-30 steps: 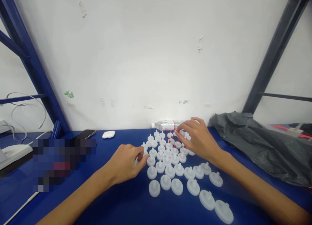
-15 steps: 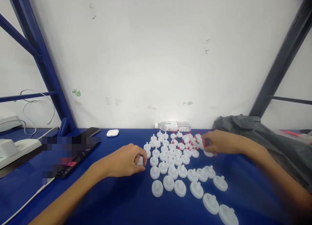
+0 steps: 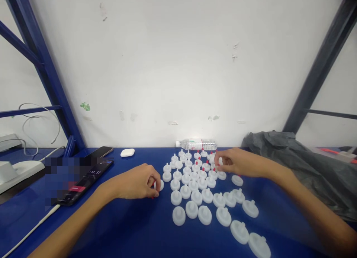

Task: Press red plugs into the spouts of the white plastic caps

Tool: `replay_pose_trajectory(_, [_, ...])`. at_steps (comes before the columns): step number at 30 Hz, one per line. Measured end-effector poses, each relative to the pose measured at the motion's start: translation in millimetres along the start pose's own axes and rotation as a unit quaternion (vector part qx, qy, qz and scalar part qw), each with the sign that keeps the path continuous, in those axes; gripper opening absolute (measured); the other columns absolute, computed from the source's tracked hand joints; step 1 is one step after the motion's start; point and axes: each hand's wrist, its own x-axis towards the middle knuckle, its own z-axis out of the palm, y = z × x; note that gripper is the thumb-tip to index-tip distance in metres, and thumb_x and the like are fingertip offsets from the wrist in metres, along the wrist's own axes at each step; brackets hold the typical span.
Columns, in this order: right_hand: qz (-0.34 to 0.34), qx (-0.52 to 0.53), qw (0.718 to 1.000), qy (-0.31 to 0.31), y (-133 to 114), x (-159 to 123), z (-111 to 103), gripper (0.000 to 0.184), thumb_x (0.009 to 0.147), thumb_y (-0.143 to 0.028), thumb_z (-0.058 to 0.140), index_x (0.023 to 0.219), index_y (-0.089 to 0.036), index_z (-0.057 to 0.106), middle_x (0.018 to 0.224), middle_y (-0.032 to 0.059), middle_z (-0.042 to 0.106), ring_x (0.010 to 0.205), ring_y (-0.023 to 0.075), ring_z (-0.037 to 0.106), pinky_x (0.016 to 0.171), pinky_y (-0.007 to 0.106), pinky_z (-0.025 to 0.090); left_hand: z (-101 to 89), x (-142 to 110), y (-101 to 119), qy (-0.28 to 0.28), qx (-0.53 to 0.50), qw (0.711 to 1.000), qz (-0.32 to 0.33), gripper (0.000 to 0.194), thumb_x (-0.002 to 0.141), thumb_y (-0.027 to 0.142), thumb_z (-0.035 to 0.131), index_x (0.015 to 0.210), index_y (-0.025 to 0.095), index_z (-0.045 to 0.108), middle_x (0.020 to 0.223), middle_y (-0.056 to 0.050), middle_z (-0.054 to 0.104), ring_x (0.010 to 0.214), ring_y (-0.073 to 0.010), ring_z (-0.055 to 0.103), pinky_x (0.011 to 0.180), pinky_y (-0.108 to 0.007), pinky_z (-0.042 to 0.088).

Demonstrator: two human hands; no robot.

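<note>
Many white round caps (image 3: 193, 185), each with a short nozzle, are spread over the blue table in loose rows. Several toward the back have small red tips. My left hand (image 3: 142, 181) is left of the group, its thumb and fingers pinched at a white cap (image 3: 160, 184) they partly cover. Small red bits show by those fingertips. My right hand (image 3: 232, 162) reaches in from the right with fingers closed at a white cap (image 3: 220, 161) among the red-tipped ones. Its fingers hide much of that cap.
Against the wall lies a clear plastic bottle (image 3: 195, 144). A white earbud case (image 3: 127, 152) and phones (image 3: 92, 176) with a white cable are at left, beside a power strip (image 3: 26, 170). Dark plastic sheeting (image 3: 275, 142) covers the right side. Blue frame posts rise at both sides.
My right hand has moved left among the red-tipped caps, uncovering a cap at the right. My left hand has shifted slightly left, and red bits now show beside its fingers.
</note>
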Motion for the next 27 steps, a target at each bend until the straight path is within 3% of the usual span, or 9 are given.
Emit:
replay_pose_trajectory(4, [-0.048, 0.034, 0.998, -0.032, -10, 1, 9, 0.032, 0.086, -0.047, 0.069, 0.108, -0.025, 0.073, 0.088, 0.0032, 0.075, 0.077, 0.0213, 0.068, 0.065, 0.028, 0.044, 4.7, 2, 0, 0.012, 0.008, 1.000, 0.013, 0.010, 0.077, 0.027, 0.068, 0.074, 0.021, 0.075, 0.051, 0.006, 0.052, 0.051, -0.0105, 0.050, 0.053, -0.021, 0.037])
replay_pose_trajectory(9, [-0.070, 0.061, 0.995, -0.038, -15, 0, 16, 0.020, 0.089, -0.041, 0.066, 0.095, -0.025, 0.076, 0.085, 0.0028, 0.076, 0.076, 0.0210, 0.069, 0.065, 0.029, 0.045, 4.6, 0, 6, 0.026, -0.008, 0.999, 0.026, 0.018, 0.085, 0.034, 0.063, 0.078, 0.020, 0.073, 0.057, 0.004, 0.057, 0.053, -0.0123, 0.052, 0.052, -0.022, 0.037])
replay_pose_trajectory(15, [-0.099, 0.069, 0.992, -0.027, -16, -2, 10, 0.020, 0.091, -0.041, 0.065, 0.086, -0.024, 0.075, 0.084, 0.0024, 0.075, 0.078, 0.0206, 0.069, 0.070, 0.030, 0.048, 2.8, -1, 17, 0.061, -0.079, 0.994, 0.050, 0.030, 0.092, 0.047, 0.061, 0.088, 0.019, 0.070, 0.064, 0.003, 0.060, 0.056, -0.0121, 0.050, 0.053, -0.022, 0.037])
replay_pose_trajectory(19, [-0.119, 0.086, 0.988, 0.046, -16, -5, 6, 0.021, 0.097, -0.041, 0.059, 0.096, -0.024, 0.070, 0.105, 0.0050, 0.074, 0.092, 0.0218, 0.070, 0.075, 0.031, 0.053, 9.8, 4, 17, 0.117, -0.110, 0.985, 0.065, 0.029, 0.098, 0.046, 0.054, 0.094, 0.020, 0.067, 0.075, 0.002, 0.070, 0.058, -0.0125, 0.060, 0.056, -0.022, 0.043])
replay_pose_trajectory(23, [-0.138, 0.095, 0.975, 0.145, -22, -2, 16, 0.021, 0.103, -0.041, 0.049, 0.110, -0.025, 0.061, 0.120, 0.0076, 0.070, 0.101, 0.0224, 0.070, 0.077, 0.034, 0.056, 17.9, 13, 9, 0.226, -0.004, 0.969, 0.103, 0.022, 0.100, 0.038, 0.055, 0.098, 0.021, 0.070, 0.086, 0.001, 0.074, 0.070, -0.0144, 0.064, 0.067, -0.025, 0.046])
replay_pose_trajectory(27, [-0.250, -0.004, 0.937, 0.243, -31, 9, 41, 0.014, 0.102, -0.026, 0.053, 0.111, -0.023, 0.064, 0.118, 0.0095, 0.070, 0.109, 0.0246, 0.065, 0.088, 0.042, 0.056, 26.7, 18, 6, 0.264, 0.029, 0.957, 0.118, 0.021, 0.100, 0.033, 0.055, 0.103, 0.022, 0.071, 0.096, -0.001, 0.074, 0.075, -0.0155, 0.063, 0.073, -0.027, 0.047])
